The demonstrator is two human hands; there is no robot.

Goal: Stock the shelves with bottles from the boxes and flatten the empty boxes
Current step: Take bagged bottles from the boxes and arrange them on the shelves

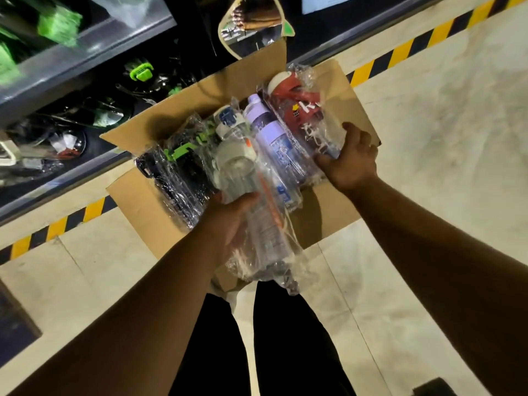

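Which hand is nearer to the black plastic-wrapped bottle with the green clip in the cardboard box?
Left. The left hand, gripping a clear wrapped bottle, is just beside the black bottle; the right hand is across the box, holding a red wrapped bottle.

Pale, mottled tiles with thin joints cover the floor (428,144), which has a soft sheen under overhead light. A yellow-and-black warning stripe (414,44) runs slantwise across it, along the foot of dark shelving. A grey metal shelf (85,54) edge crosses the upper left. A dark mat (14,324) lies at the lower left.
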